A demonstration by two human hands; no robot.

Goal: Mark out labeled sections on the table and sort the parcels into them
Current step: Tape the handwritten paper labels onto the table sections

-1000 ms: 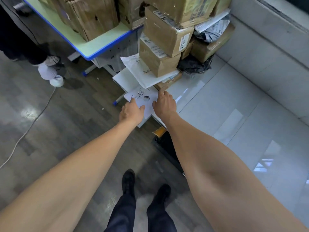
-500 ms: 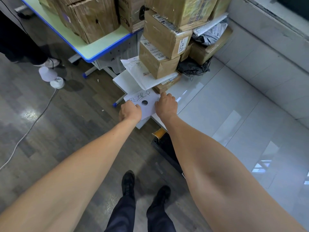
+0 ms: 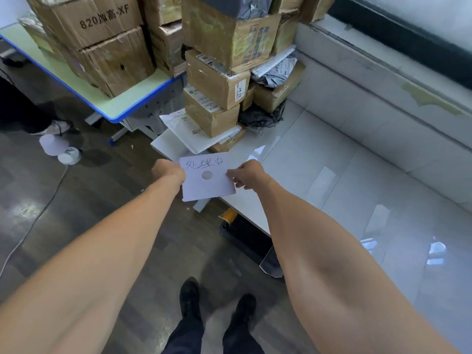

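Label card (image 3: 207, 178): white paper, handwritten 处理中 along far edge, round hole in middle. Held roughly flat over near left edge of white table (image 3: 306, 159), near part of card overhanging wood floor (image 3: 102, 200). Touching tabletop or not: cannot tell.

Left hand (image 3: 168, 172) at card's left edge, fingers curled, gripping it. Right hand (image 3: 246, 176) at card's right edge, thumb and fingertips pinching it. Both forearms bare, stretched forward.

Parcels piled at far left corner of white table: stacked cardboard boxes (image 3: 214, 98) with shipping labels, lowest one sitting on white poly mailer (image 3: 184, 129), mailer just beyond card. Black plastic bag (image 3: 259, 118) beside base of stack. Grey mailers (image 3: 278, 70) wedged higher up between boxes. Tabletop to the right glossy, with light reflections.

Green desk (image 3: 115, 103) with blue rim, left of stack, loaded with big cartons; top carton (image 3: 102, 19) printed 820加高-XF. Black shoes (image 3: 190, 300) on floor at bottom of view. White cable (image 3: 30, 226) across floor at left. White tiled ledge (image 3: 383, 80) along far side of table, at right of view.
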